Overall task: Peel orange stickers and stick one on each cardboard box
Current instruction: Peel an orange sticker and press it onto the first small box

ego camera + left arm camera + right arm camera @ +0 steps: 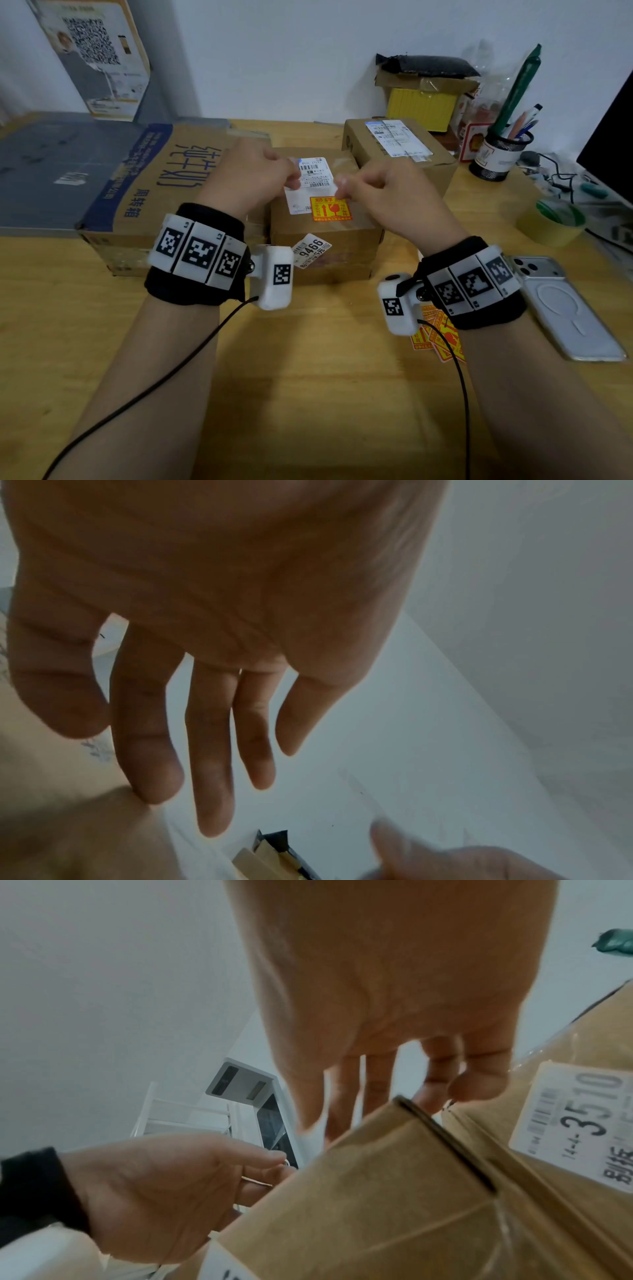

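Observation:
An orange sticker (pixel 330 208) lies flat on top of the middle cardboard box (pixel 349 240) (pixel 359 1204), beside its white shipping label. My left hand (pixel 291 180) (pixel 113 750) (pixel 274 1167) hovers over the label's left edge with straight fingers, the index tip touching the box. My right hand (pixel 342 185) (pixel 325 1110) is just right of it, its fingertips blurred or hidden behind the box edge. A large box (pixel 164 192) stands to the left and a smaller one (pixel 442 168) behind on the right. Loose orange stickers (pixel 442 339) lie under my right wrist.
On the wooden table (pixel 308 394) a phone (pixel 561 308) lies at the right. Beyond it are a yellow-green tape roll (pixel 551 219), a mesh pen holder (pixel 503 150), cables and a monitor edge (pixel 613 137). A yellow box (pixel 421 106) stands by the wall.

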